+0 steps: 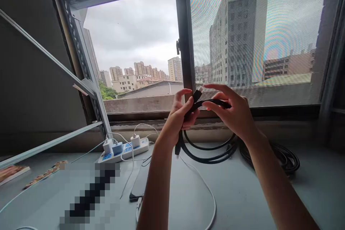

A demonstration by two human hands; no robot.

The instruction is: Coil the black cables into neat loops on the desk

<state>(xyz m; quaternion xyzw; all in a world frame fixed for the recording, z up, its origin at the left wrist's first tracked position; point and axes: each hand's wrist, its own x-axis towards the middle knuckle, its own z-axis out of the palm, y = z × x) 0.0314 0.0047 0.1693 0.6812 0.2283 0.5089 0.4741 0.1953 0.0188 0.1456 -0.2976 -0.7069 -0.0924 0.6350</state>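
Observation:
A black cable (207,160) hangs in a loose coil above the table, in front of the window. My left hand (176,116) is closed around the gathered strands near one end, where a black plug (197,95) with a pale tip points up. The other plug (178,147) dangles below that hand. My right hand (235,109) has the upper loop of the cable between its thumb and fingers. Its index finger reaches out close to the pale plug tip; whether they touch I cannot tell.
Another coil of black cable (289,160) lies on the table at right. White chargers sit in a power strip (142,146) by the window. Partly behind my left forearm is a flat grey device (138,183) with a white cord (212,201) nearby. A metal shelf post (94,79) stands at left.

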